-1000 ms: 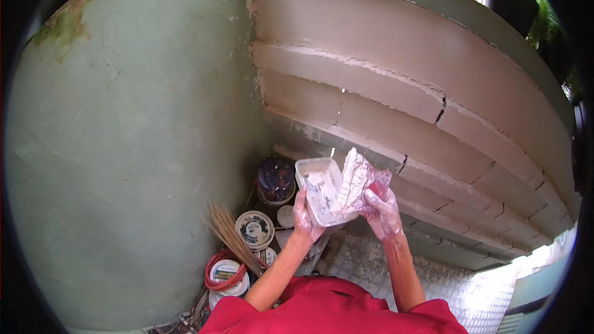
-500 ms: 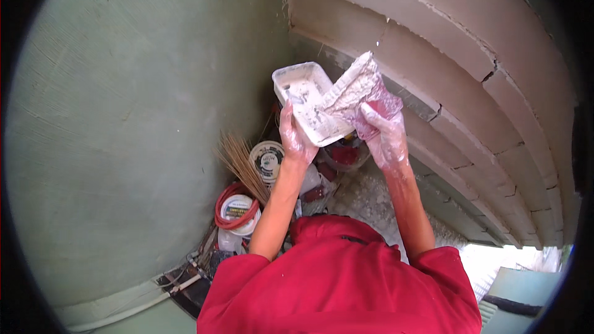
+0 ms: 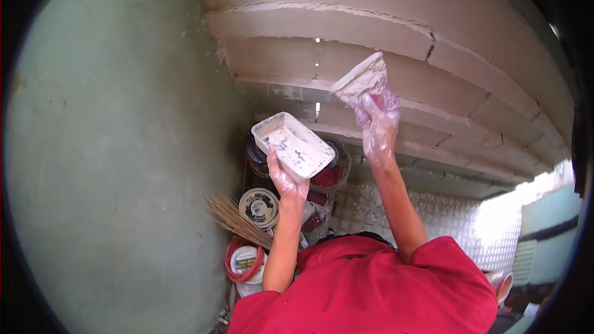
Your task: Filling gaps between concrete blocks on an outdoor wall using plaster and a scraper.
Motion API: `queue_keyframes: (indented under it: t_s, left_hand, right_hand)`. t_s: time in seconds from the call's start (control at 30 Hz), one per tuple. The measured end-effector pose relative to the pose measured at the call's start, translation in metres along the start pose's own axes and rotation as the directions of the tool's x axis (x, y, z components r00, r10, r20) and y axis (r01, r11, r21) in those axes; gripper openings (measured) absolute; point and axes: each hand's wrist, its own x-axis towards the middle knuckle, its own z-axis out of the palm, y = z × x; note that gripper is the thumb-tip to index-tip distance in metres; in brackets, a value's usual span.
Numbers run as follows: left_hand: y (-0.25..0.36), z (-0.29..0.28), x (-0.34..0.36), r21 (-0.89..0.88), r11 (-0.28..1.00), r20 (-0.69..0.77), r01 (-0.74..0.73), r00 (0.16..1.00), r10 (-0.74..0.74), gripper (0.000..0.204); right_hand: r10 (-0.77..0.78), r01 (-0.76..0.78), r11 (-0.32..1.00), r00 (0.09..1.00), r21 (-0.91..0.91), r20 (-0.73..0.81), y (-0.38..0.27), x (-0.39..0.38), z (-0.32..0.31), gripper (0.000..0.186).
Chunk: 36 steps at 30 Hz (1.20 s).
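My left hand [image 3: 288, 180] grips a white rectangular plastic tub [image 3: 297, 143] from below and along its near side. Wet white plaster smears the tub's inside. Up and to the right of it, my right hand [image 3: 380, 133] is closed round a broad scraper [image 3: 364, 80], its blade thickly coated in plaster. A pinkish, plaster-smeared wrapping covers the part I grip, and the handle is hidden. The scraper is apart from the tub, in front of the bare block wall [image 3: 272, 62]. Both hands are streaked with white.
A green plastered wall [image 3: 124, 148] rises on my left and meets the block wall at a corner. Below stand a lidded bucket [image 3: 258, 208], a bundle of thin sticks [image 3: 238, 219], a coiled red hose [image 3: 230, 260] and a clear container [image 3: 341, 170]. Patterned floor [image 3: 427, 213] lies right.
The scraper has come out of the tub and up beside the wall. The tub has moved lower and to the left in view. My view has turned, showing more floor.
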Motion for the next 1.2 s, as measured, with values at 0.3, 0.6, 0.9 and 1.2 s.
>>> queue_keyframes:
  t_s: [0.3, 0.6, 0.9, 1.2]
  left_hand:
    - [-0.003, -0.003, 0.004, 0.078, 0.992, -0.040, 0.099, 0.995, -0.096, 0.065]
    - [0.002, -0.016, 0.004, 0.148, 0.978, -0.103, 0.147, 0.986, -0.132, 0.065]
    - [0.010, -0.021, 0.000, 0.153, 0.971, -0.181, 0.184, 0.971, -0.156, 0.062]
    - [0.013, -0.020, 0.004, 0.126, 0.961, -0.202, 0.246, 0.955, -0.218, 0.064]
  right_hand:
    - [-0.529, 0.294, 0.709, 0.824, -0.641, -0.206, -0.020, 0.091, -0.030, 0.020]
    - [-0.860, 0.636, -0.051, 0.364, -0.770, 0.357, -0.030, 0.110, 0.002, 0.033]
    - [-0.651, 0.461, -0.438, 0.430, -0.772, 0.626, 0.024, 0.181, -0.052, 0.043]
    - [-0.623, 0.444, -0.396, 0.513, -0.804, 0.590, 0.028, 0.163, -0.046, 0.041]
